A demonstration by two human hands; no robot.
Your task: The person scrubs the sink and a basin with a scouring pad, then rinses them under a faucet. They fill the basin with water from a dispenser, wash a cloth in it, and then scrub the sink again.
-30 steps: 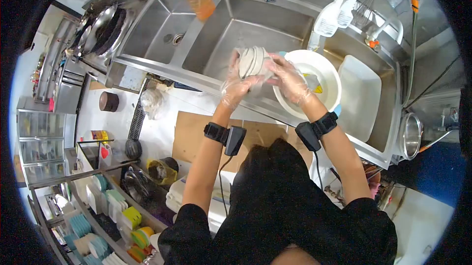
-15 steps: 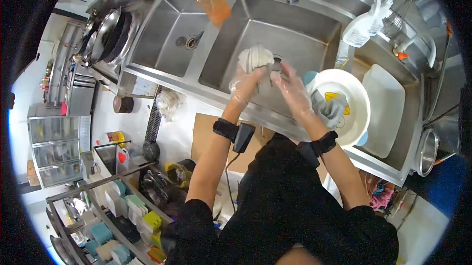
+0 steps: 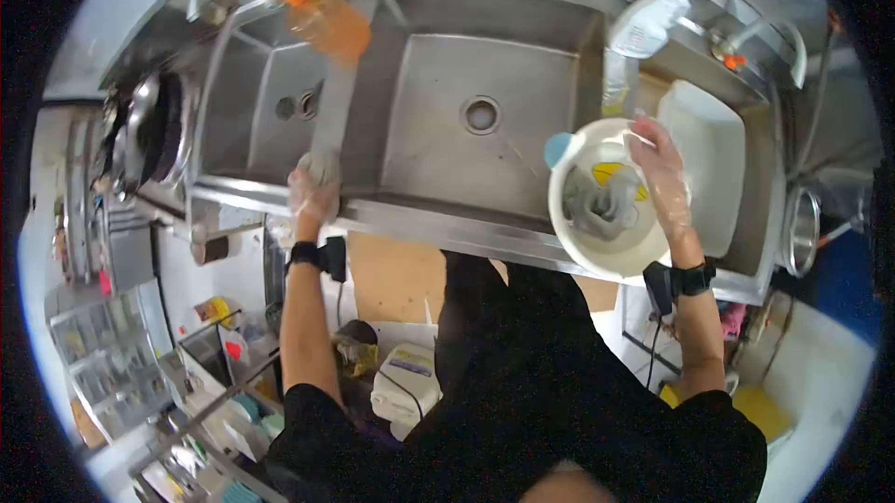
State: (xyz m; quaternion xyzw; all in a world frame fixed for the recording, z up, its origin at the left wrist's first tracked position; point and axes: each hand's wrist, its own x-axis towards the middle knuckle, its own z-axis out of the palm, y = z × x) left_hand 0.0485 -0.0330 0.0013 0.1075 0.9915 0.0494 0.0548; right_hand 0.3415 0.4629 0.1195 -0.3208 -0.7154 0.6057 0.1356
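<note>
My left hand (image 3: 313,197), in a clear plastic glove, is closed around a bunched whitish cloth (image 3: 322,167). It rests at the front end of the divider between the small left sink and the middle sink. My right hand (image 3: 662,167), also gloved, is over the right side of a round white basin (image 3: 563,214), its fingers loosely bent and apart with nothing seen in them. A grey cloth (image 3: 597,209) lies crumpled inside the basin, beside a yellow marking on its bottom.
An orange bottle (image 3: 326,23) stands on the divider at the back left. The middle sink (image 3: 522,83) has a round drain. A white spray bottle (image 3: 648,23) is behind the basin, and a white rectangular tub (image 3: 718,158) sits in the right sink. Pans (image 3: 154,135) are stacked at far left.
My left hand has carried the whitish cloth left from the middle sink to the divider. My right hand has moved right, over the basin. The view has shifted too.
</note>
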